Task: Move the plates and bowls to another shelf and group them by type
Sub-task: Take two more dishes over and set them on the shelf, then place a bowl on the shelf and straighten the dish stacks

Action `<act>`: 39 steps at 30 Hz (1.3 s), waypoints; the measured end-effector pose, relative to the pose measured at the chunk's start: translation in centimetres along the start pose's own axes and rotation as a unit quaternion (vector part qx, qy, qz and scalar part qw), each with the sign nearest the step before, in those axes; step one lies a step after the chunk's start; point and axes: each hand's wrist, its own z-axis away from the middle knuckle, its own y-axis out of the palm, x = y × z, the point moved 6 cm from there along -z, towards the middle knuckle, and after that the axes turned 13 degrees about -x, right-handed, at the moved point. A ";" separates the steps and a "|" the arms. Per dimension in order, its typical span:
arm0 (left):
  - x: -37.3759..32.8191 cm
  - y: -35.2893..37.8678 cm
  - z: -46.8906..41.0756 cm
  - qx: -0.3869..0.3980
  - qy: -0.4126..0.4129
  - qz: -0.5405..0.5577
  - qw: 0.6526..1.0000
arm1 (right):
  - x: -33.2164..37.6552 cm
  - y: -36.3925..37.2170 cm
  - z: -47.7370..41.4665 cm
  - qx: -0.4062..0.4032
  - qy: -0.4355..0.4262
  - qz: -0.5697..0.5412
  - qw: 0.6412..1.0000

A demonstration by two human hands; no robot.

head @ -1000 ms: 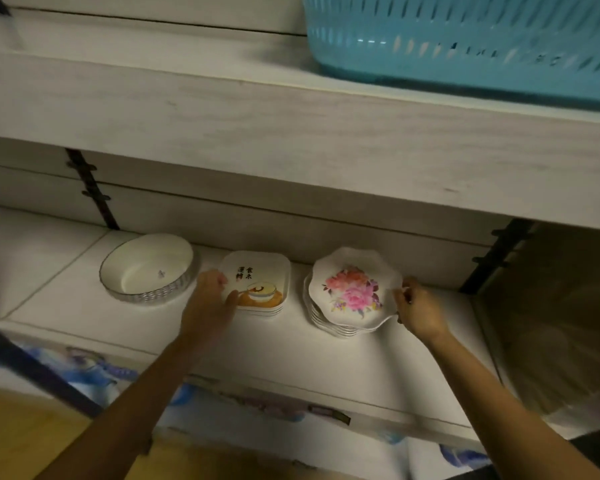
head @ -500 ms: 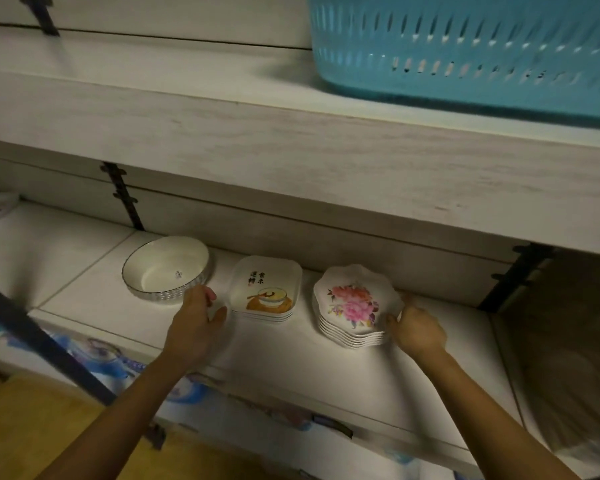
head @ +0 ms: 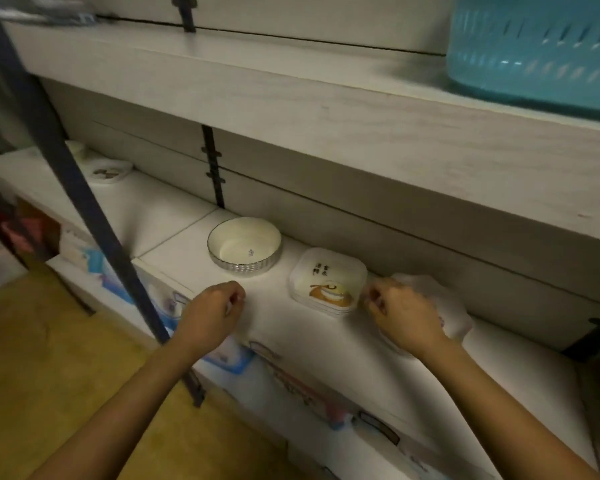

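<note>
Here's the lower shelf, a pale white board lit from the front, with the upper shelf close overhead and a turquoise basket sitting on it at the right. A dark blue post cuts diagonally across the left, with yellowish floor below. On the lower shelf, a round bowl stands left of a stack of square plates, apart from it. Just right of those is the stack of scalloped plates (mostly hidden and blurred). The right hand lies over that stack, fingers curled at its left rim; whether it truly grips, I can't tell. The left hand hovers at the shelf's front edge, near the bowl, fingers curled in on nothing. Far left, another small plate sits alone.
</note>
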 end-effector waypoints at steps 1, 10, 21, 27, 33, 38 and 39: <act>0.7 -1.2 0.4 -0.011 -0.005 -0.005 1.000 | 1.7 0.2 -0.5 0.000 -0.022 -0.006 1.000; 10.9 -11.2 3.2 -0.089 -0.065 -0.056 0.992 | 18.2 4.3 -2.8 0.035 -0.169 -0.039 0.984; 26.4 -21.4 2.5 -0.099 -0.068 -0.134 0.984 | 38.0 9.9 -4.8 0.037 -0.217 -0.080 0.972; 33.1 -25.3 0.4 -0.099 -0.079 -0.137 0.982 | 47.1 12.3 -7.2 0.059 -0.228 -0.076 0.969; 39.5 -26.9 -3.9 -0.083 -0.090 -0.137 0.983 | 53.6 16.0 -11.6 0.075 -0.221 -0.079 0.969; 45.8 -27.7 -9.9 -0.082 -0.061 -0.137 0.985 | 57.7 20.0 -17.7 0.068 -0.209 -0.076 0.973; 47.2 -27.8 -11.3 -0.083 -0.059 -0.136 0.985 | 58.5 20.9 -19.2 0.062 -0.207 -0.073 0.974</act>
